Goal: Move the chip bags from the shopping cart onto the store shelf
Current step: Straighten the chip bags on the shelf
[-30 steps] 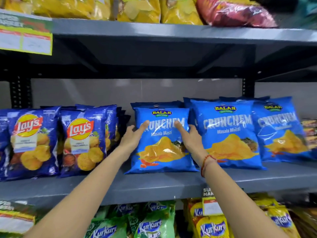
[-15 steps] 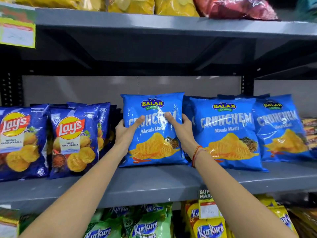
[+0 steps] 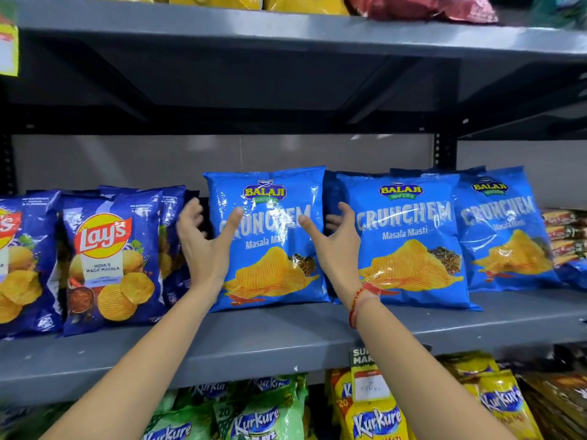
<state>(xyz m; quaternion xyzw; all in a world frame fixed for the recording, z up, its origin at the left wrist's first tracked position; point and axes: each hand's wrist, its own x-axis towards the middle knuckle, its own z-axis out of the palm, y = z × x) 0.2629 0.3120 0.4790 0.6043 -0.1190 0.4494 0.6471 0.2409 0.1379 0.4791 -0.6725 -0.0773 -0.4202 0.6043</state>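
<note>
Centre bag: blue Crunchem bag [image 3: 270,239], upright on the grey middle shelf [image 3: 286,341], front face to the camera, leaning slightly back.
Left hand [image 3: 203,246]: spread wide, fingers at the bag's left edge, thumb [image 3: 233,220] across the printed front; whether touching the foil, impossible to tell; nothing clasped.
Right hand [image 3: 333,246]: likewise spread, thumb [image 3: 306,225] over the front lettering, fingers reaching into the gap between this bag and the next one; nothing clasped.
Right wrist: red thread band [image 3: 359,301] around it.
Neighbours to the right: second Crunchem bag [image 3: 409,242] just beside the centre one, third Crunchem bag [image 3: 505,230] past that, partly tucked behind the second; more blue bags stacked behind both.
Neighbours to the left: dark blue Lay's bags [image 3: 108,258], upright in rows, just beside the left hand.
Far right of the same shelf: small brown-and-red packets [image 3: 563,236], piled flat.
Shelf above: yellow packs [image 3: 301,1] and a red pack [image 3: 422,7], only lower edges visible.
Shelf below: green Kurkure bags [image 3: 254,414] left of yellow Kurkure bags [image 3: 378,417].
Shelf edge: price tag [image 3: 370,379] hanging under the right forearm.
Upper left: yellow label [image 3: 8,49], print blurred.
</note>
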